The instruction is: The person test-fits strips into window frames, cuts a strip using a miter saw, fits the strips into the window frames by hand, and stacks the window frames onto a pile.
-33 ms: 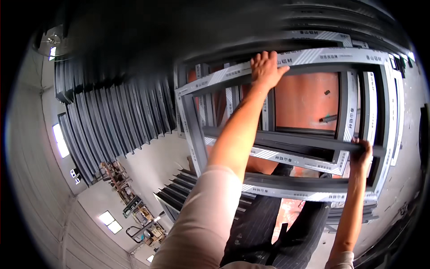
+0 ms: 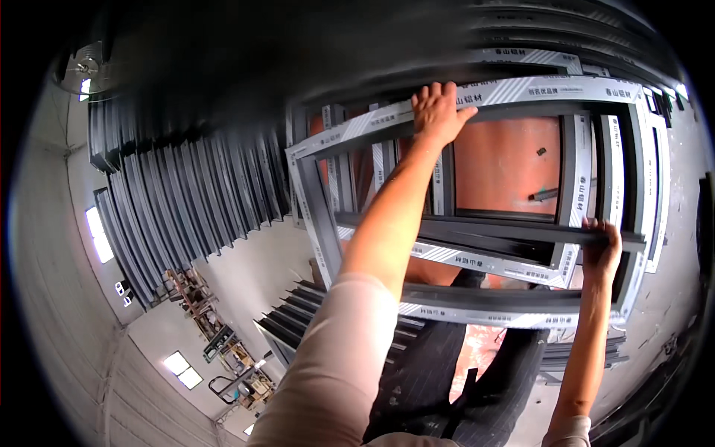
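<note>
Before me stands a large rectangular window frame (image 2: 573, 89), dark grey with printed white protective film. My left hand (image 2: 438, 118) grips its top rail, fingers bent over the far edge and thumb out to the right. A long dark profile strip (image 2: 491, 230) runs across the frame's opening, its right end overlapping the right side member. Near that end, the fingers of my right hand (image 2: 605, 257) are wrapped round the strip. Behind the opening is a smaller filmed frame (image 2: 477, 261), partly covered by the strip.
Many dark profiles (image 2: 201, 179) stand in a row at the left, and more lie stacked (image 2: 302, 316) below them. Further frames (image 2: 521, 56) are layered behind mine. An orange-red surface (image 2: 506, 164) shows through the opening. Equipment (image 2: 238, 365) stands along the lower-left wall.
The strip's right end has shifted slightly right and up across the side member, with my right hand still on it. The frame and my left hand have moved slightly left and up in view.
</note>
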Motion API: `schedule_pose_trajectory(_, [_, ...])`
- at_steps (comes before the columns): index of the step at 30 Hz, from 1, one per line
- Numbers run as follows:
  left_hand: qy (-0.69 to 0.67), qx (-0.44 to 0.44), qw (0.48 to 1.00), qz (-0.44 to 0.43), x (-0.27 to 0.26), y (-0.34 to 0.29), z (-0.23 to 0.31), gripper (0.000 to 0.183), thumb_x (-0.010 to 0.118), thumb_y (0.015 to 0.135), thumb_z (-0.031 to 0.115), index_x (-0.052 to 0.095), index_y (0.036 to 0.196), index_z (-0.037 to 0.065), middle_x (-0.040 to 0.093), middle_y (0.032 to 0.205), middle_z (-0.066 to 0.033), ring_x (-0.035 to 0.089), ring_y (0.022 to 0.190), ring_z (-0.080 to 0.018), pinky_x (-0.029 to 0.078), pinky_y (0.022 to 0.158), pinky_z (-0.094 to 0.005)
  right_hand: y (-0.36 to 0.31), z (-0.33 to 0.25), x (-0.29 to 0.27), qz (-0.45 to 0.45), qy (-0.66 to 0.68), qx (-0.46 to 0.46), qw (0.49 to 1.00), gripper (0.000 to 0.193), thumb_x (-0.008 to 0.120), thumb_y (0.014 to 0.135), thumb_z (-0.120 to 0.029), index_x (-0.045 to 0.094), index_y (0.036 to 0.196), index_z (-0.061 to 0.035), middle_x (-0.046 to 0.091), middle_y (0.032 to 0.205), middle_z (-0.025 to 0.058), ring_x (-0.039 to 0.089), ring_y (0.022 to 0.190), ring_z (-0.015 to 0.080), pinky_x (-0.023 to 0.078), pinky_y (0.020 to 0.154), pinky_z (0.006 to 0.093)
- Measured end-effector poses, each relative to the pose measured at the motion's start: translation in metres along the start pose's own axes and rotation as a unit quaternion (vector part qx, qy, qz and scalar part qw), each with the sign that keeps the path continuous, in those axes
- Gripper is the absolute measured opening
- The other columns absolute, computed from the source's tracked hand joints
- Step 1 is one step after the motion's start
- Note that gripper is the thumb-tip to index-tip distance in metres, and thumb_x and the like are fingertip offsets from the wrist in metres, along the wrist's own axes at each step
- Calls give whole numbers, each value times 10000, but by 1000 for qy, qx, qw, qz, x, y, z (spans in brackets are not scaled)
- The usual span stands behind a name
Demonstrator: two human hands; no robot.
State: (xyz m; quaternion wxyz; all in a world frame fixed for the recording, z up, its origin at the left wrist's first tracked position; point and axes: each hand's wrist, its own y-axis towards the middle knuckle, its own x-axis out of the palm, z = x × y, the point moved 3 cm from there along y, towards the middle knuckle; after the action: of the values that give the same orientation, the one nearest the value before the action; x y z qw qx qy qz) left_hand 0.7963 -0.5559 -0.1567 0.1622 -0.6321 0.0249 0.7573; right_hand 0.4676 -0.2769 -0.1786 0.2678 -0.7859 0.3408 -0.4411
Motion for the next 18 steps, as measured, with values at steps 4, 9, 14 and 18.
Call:
schedule_pose_trajectory(4, [23, 10, 1000, 17, 5, -6, 18, 547, 691, 779, 484, 543, 1110, 75, 544, 1147, -148, 483, 1116, -332, 355, 937, -494, -42, -28, 39, -8, -12, -36, 999, 118, 610, 878, -137, 636, 840, -28, 645, 815, 102, 629, 832, 215, 442, 1017, 508])
schedule_pose_trajectory(9, [54, 10, 998, -11, 5, 1, 5, 610, 638, 809, 526, 496, 1199, 78, 536, 1192, -198, 500, 1124, -393, 413, 901, -533, -103, -51, 12, 47, 49, -94, 993, 97, 601, 861, -112, 619, 809, -32, 648, 806, 97, 635, 814, 233, 414, 1046, 540])
schedule_pose_trajectory(14, [50, 41, 996, 54, 7, -2, 13, 681, 611, 840, 514, 439, 1314, 56, 499, 1270, -215, 463, 1170, -418, 393, 970, -503, -176, -75, -47, 166, 81, -113, 976, 49, 606, 821, -70, 597, 786, -37, 624, 759, 79, 615, 753, 223, 427, 1020, 552])
schedule_pose_trajectory(18, [8, 112, 990, 86, -4, -49, 54, 643, 569, 908, 410, 404, 1360, -16, 447, 1337, -234, 419, 1231, -408, 329, 1059, -465, -232, -83, -94, 239, 82, -125, 960, 55, 595, 828, -61, 548, 816, -86, 591, 749, 49, 605, 740, 199, 456, 974, 542])
